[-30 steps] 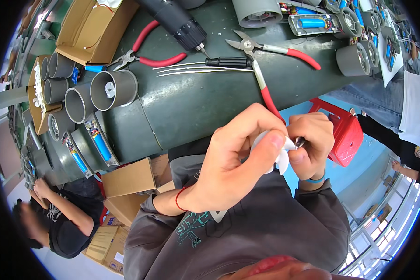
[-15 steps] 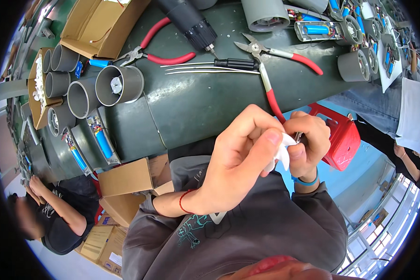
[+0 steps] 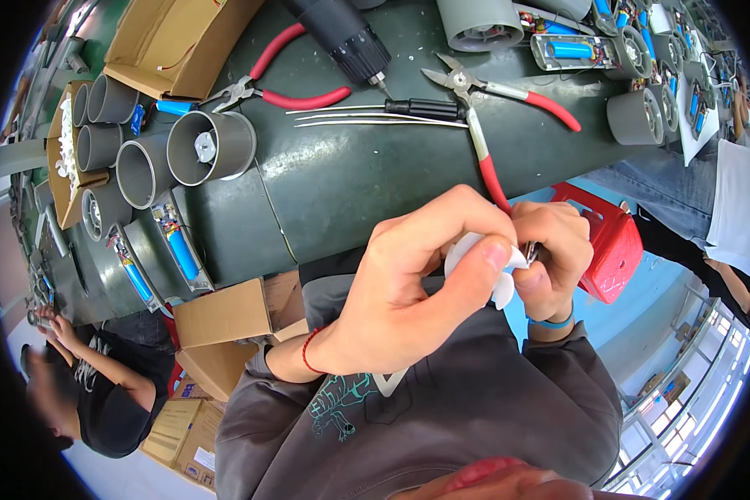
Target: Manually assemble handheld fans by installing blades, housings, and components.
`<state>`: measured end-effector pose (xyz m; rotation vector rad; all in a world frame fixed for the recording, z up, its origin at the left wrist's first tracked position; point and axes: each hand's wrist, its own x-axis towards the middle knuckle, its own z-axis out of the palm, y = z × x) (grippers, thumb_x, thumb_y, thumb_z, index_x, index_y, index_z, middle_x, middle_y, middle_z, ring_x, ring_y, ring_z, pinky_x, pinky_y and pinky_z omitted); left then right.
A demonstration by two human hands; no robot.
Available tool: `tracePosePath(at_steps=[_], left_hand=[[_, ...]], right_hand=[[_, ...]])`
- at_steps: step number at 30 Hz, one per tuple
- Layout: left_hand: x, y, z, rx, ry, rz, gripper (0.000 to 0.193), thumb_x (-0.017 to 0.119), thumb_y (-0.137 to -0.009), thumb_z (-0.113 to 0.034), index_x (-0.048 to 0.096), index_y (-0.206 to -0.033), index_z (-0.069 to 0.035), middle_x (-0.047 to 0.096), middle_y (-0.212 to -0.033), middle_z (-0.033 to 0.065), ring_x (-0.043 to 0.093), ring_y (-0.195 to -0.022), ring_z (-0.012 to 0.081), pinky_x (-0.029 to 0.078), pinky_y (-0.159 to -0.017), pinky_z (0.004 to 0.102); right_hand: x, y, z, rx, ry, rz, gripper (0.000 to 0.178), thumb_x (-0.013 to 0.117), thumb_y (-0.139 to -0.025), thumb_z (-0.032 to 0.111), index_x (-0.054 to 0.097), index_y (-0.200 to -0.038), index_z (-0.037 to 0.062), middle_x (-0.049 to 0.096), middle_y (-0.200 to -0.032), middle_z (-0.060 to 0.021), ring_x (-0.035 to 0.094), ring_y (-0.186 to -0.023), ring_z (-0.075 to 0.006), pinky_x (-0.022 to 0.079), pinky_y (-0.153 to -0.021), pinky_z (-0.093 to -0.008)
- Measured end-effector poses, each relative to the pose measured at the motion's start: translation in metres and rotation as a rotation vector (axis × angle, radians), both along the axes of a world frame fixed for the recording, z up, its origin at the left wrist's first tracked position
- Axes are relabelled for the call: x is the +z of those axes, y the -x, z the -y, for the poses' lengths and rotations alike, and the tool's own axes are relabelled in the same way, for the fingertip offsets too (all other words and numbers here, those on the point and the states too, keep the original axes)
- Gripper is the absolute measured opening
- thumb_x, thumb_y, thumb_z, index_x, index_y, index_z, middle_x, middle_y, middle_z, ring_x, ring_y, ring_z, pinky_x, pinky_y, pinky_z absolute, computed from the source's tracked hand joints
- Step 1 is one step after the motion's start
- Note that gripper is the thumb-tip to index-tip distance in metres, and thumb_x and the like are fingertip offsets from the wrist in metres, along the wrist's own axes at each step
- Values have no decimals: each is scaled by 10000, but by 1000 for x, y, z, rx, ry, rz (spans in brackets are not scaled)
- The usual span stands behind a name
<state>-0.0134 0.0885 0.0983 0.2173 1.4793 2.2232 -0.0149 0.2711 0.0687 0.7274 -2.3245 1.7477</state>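
Observation:
In front of my chest, my left hand (image 3: 417,292) pinches a white plastic part with rounded blades (image 3: 503,292), like a small fan wheel, between thumb and fingers. Against it my right hand (image 3: 558,250) is closed, with a small shiny metal piece (image 3: 532,249) showing between thumb and curled forefinger. Most of that metal piece is hidden, so its kind is unclear. The white part and the metal piece meet or nearly meet between my hands. Just beyond lie red-handled cutting pliers (image 3: 460,82), one handle reaching toward my fingers.
On the green table (image 3: 325,192) lie a black screwdriver (image 3: 425,109), thin metal rods, a power drill (image 3: 342,42) and other red-handled pliers (image 3: 300,102). Grey cylinders (image 3: 212,148) and blue-battery assemblies (image 3: 179,250) stand left, more at right. A red stool (image 3: 612,250) is right; a co-worker sits left.
My left hand has shifted slightly left and turned a little, so more of the white part shows. My right hand has barely moved. The co-worker's hands at left have moved slightly.

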Motion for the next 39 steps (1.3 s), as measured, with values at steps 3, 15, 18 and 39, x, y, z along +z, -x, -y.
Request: tracePosePath(at_steps=[3, 15, 18, 39], left_hand=[[-4, -1, -1, -17, -43, 16, 124, 487, -943, -92, 539, -982, 14, 572, -859, 65, 456, -674, 52, 367, -589, 211], [-5, -13, -13, 8, -215, 303, 176, 424, -994, -172, 492, -998, -9, 559, -803, 52, 446, -613, 48, 363, -553, 208], [-6, -16, -14, 54, -257, 317, 178, 420, -998, -180, 481, -1006, -13, 562, -812, 56, 455, -612, 54, 369, -552, 208], [-8, -18, -18, 92, -276, 297, 188, 402, -1011, -189, 478, -1035, -18, 561, -881, 64, 474, -666, 69, 396, -581, 222]], right_hand=[[-2, 0, 0, -3, 23, -13, 243, 673, -760, 233, 572, -694, 22, 514, -558, -41, 456, -408, -169, 318, -391, -275], [-6, -3, 5, -173, -138, -194, 330, 652, -785, 302, 520, -634, 40, 421, -494, -16, 404, -376, -167, 282, -371, -281], [-12, -4, 9, -222, -115, -234, 333, 654, -805, 307, 542, -670, 24, 452, -511, -19, 410, -383, -162, 296, -376, -276], [-20, -5, 6, -220, -89, -252, 352, 652, -815, 324, 554, -688, 11, 452, -506, -8, 406, -386, -146, 298, -376, -267]])
